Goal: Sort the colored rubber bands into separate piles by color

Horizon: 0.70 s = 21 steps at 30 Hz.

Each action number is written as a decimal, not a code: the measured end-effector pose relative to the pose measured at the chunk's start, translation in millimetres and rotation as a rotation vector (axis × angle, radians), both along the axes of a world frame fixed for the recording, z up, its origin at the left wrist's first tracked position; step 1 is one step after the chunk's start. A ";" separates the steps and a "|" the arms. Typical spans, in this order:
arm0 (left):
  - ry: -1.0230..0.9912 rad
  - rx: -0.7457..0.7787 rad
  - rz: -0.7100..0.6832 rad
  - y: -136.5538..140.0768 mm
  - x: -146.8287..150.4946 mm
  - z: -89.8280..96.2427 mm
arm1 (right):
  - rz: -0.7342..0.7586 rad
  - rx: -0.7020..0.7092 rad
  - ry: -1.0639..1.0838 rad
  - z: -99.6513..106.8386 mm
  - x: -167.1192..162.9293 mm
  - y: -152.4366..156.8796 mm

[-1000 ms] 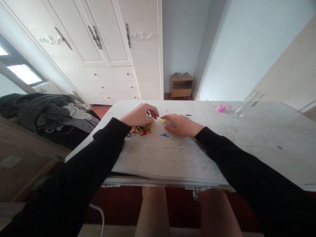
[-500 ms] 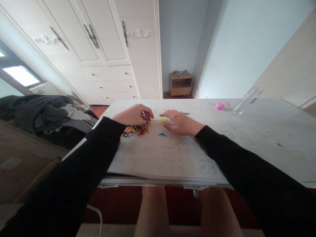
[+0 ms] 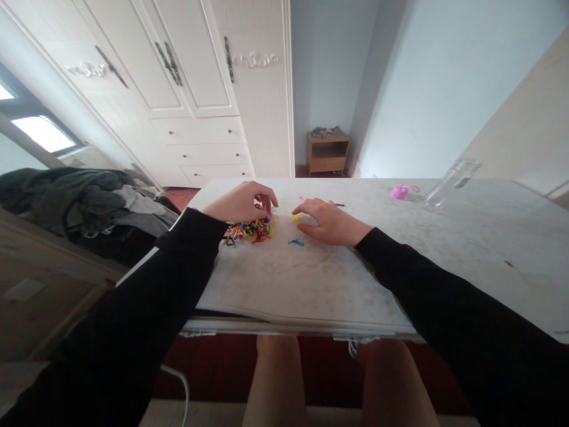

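My left hand (image 3: 240, 203) is bent over a pile of small, bright elastic bands (image 3: 251, 230) in mixed colours. Its thumb and fingers curl together around a few bands, with a pink bit showing near the fingertips. To the right, my right hand (image 3: 326, 222) lies low over the white table, its thumb and fingers apart and nothing gripped. Yellow bands (image 3: 296, 218) lie just off its fingertips, and a blue band (image 3: 296, 242) is below its thumb. Part of a pink band (image 3: 301, 199) shows behind the fingers, and a dark band (image 3: 340, 205) lies beyond the knuckles.
Farther right on the white table (image 3: 311, 284) sit a pink round object with a loop (image 3: 400, 191) and a clear, tilted container (image 3: 451, 182). A small dark mark or piece (image 3: 508, 263) is at the right. Dark clothes (image 3: 80, 207) are heaped left of the table.
My left hand has shifted slightly over the pile, its fingers a little more drawn in. My right hand stays in nearly the same place. The whole view has moved slightly.
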State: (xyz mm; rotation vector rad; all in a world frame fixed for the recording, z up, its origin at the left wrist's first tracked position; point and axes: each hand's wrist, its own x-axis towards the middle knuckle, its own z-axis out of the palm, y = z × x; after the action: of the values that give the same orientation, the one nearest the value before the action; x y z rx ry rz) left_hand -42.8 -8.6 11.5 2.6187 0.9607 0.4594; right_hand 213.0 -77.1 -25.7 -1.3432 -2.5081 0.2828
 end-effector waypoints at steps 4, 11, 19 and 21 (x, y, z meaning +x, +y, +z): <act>-0.022 -0.019 0.008 0.1 -0.6 0.6 | 0.009 0.009 0.012 -1.0 -0.1 0.1; -0.013 -0.041 0.048 2.5 -1.5 -0.3 | 0.024 0.011 0.014 -1.0 0.4 0.1; -0.031 -0.054 0.079 6.9 -2.5 -4.6 | 0.007 0.030 0.012 2.4 -1.5 -2.0; -0.039 -0.038 0.093 8.2 -2.9 -5.6 | 0.002 0.028 0.014 2.8 -1.7 -2.4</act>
State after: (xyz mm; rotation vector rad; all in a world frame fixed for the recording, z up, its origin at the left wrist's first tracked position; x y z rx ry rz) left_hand -45.8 -0.5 5.9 2.5304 1.0715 0.5078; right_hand 211.3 -79.5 -22.8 -1.3240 -2.4923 0.2555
